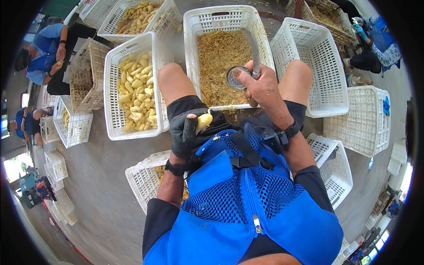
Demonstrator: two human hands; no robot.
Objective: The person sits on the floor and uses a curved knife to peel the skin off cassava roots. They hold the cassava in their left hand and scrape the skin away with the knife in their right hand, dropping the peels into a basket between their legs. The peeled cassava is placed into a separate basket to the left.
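My left hand (pixel 185 134), in a dark glove with the thumb tip bare, grips a peeled yellow root piece (pixel 204 122), perhaps ginger, above my lap. A curved metal blade (pixel 254 48) rises from my bare right hand (pixel 264 84). The same hand pinches a round metal lid or disc (pixel 233 79) under its thumb. Beneath it stands a white plastic crate (pixel 189 49) with a layer of brownish-yellow peelings (pixel 220 63). Left of my knee, another white crate (pixel 112 122) holds many peeled yellow pieces (pixel 137 89).
An empty white crate (pixel 326 66) stands right of my knee, with a stained crate (pixel 356 122) beyond. Behind my left elbow is a crate (pixel 144 175) with yellow pieces. People sit at the far left (pixel 46 49) and far right (pixel 381 43) among other crates.
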